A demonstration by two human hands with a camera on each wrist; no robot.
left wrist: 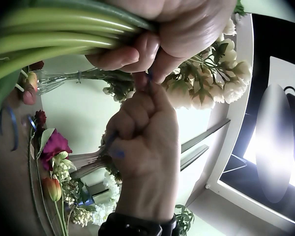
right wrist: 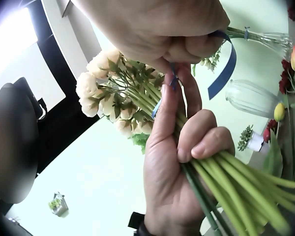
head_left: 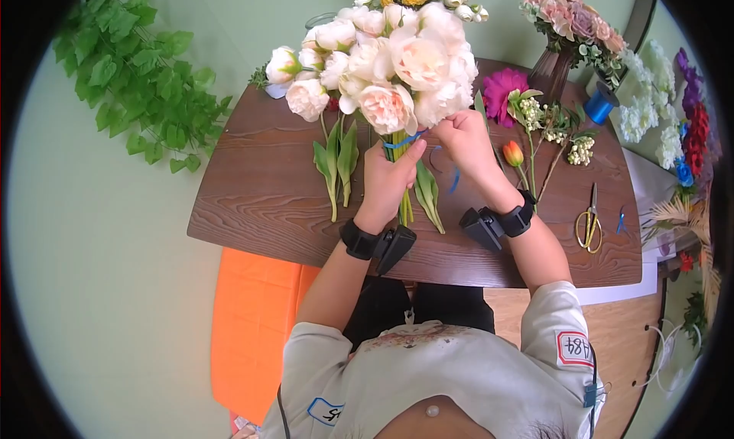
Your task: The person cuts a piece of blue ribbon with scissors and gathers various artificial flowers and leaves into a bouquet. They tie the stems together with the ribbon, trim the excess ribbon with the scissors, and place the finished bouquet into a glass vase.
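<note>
A bouquet of pale cream-pink peonies [head_left: 424,61] stands over the table, its green stems [right wrist: 231,182] gathered in my left hand [head_left: 388,181]. The left fingers curl round the stems just below the blossoms. A blue ribbon [right wrist: 225,69] wraps the stems there, with a small knot by the left thumb and forefinger in the right wrist view. My right hand [head_left: 468,145] is close beside the stems, fingers curled tightly on the ribbon. One ribbon end hangs in a loop from that fist.
The dark wooden table [head_left: 260,202] carries loose green leaves [head_left: 330,164], an orange tulip [head_left: 512,153], a magenta flower [head_left: 505,95] and gold-handled scissors [head_left: 589,226]. A blue ribbon spool [head_left: 602,103] and a vase [head_left: 550,74] of pink flowers stand back right.
</note>
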